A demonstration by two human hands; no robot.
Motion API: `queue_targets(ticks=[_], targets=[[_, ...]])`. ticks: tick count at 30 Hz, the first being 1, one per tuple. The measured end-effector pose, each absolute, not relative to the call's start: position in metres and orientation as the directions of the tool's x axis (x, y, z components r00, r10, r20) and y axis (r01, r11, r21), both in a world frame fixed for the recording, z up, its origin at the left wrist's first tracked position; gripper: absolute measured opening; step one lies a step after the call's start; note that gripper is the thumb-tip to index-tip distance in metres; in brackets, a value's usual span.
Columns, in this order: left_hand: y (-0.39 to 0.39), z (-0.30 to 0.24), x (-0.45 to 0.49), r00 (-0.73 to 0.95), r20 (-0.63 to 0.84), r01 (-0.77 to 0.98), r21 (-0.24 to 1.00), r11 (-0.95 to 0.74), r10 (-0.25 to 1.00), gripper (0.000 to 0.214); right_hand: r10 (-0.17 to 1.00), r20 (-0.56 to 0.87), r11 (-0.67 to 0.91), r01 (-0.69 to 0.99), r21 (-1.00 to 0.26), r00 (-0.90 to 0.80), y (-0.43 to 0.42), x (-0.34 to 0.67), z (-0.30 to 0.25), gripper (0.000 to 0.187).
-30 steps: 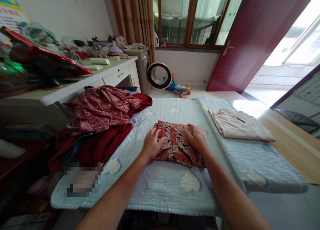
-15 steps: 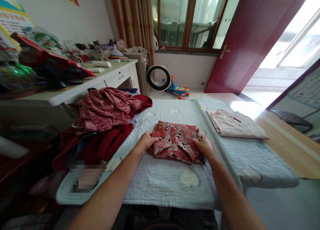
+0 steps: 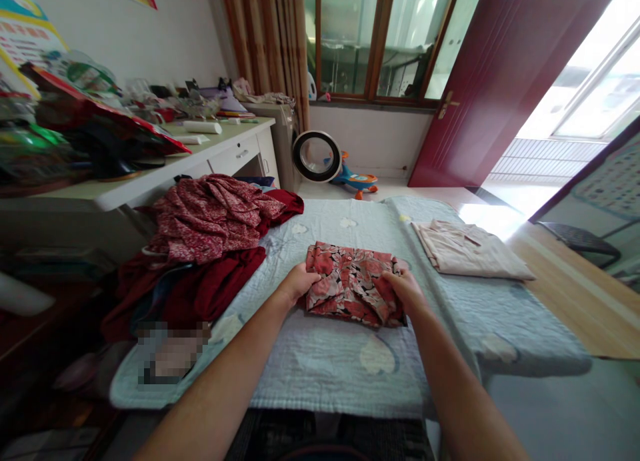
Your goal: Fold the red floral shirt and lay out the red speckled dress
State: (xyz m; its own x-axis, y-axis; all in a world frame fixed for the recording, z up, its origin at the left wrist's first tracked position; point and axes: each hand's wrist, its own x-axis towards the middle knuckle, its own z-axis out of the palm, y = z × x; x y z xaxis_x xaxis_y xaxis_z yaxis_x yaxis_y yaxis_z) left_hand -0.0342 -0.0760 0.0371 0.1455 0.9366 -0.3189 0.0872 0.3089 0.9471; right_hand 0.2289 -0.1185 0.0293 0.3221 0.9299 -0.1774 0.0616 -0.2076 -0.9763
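Left hand: the left hand, bare, thumb over the fabric, fingers curled out of sight at the side edge; closed in a pinch.
Right hand: the right hand, bare, matching pinch at the opposite side; fingertips hidden.
Floral garment: one folded rectangular garment of red, grey and black floral cloth, a small button at its far edge; located between the hands, over the middle of the bedcover.
Step in hand: judged to be gripping the folded bundle by both ends, layers already doubled.
Next move: seems to call for an even, level pinch, as the loose near-edge layers could slip.
Bedcover: pale blue quilted cloth with white heart motifs; a lengthwise ridge or crease beside the right forearm, a possible snag.
Beige garment: one flat, neatly folded beige cloth garment, right, beyond the ridge.
Clothes heap: crumpled red-and-white patterned cloth over dark red fabric, left; crowds the left side.
Desk: white, drawered, cluttered, behind the heap.
Toy: blue-and-orange plastic ride-on, on the floor beyond.
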Motion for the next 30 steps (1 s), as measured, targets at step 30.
queue_targets(ticks=[30], targets=[[-0.041,0.069,-0.059,0.398,-0.113,0.272,0.962,0.0,0.91,0.044,0.931,-0.261,-0.168,-0.335,-0.927,0.255,-0.212,0.178,0.03,0.047]])
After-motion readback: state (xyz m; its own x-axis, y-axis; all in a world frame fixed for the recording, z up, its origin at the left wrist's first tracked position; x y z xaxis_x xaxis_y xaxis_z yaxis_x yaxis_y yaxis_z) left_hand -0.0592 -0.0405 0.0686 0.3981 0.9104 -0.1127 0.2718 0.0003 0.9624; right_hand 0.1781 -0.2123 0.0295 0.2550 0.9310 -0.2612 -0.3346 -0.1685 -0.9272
